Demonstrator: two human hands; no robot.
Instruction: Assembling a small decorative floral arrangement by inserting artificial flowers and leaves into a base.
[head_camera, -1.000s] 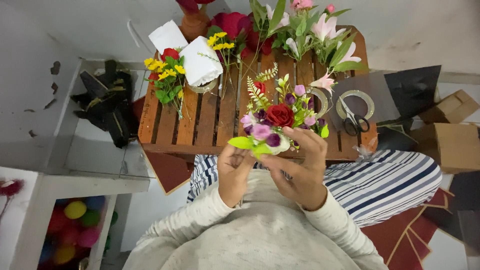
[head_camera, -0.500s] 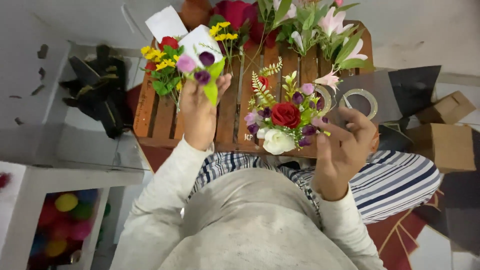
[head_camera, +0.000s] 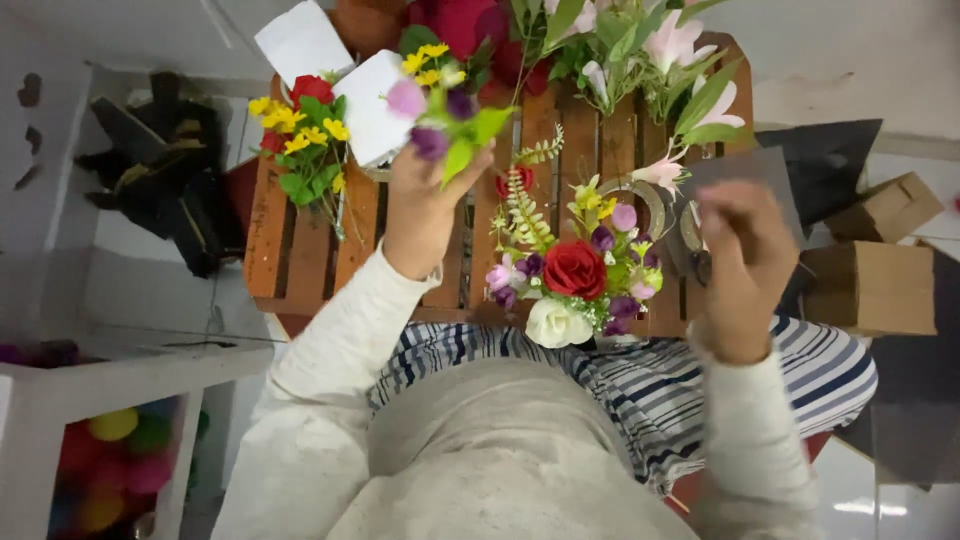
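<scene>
Left hand (head_camera: 425, 205) grips flower sprig (head_camera: 445, 110); right hand (head_camera: 745, 265) curled, empty.

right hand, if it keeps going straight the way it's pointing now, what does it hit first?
Probably the scissors on the wooden table: the right hand points away from the body, and they lie just at its fingertips, beside the tape roll. Height above them is unclear from this view.

**Flower sprig raised in the left grip**

A small sprig of pink and purple blooms (head_camera: 440, 110) with green leaves is standing upright, fanning out just above the left grip (head_camera: 425, 200), which is clasping its stem from below.
</scene>
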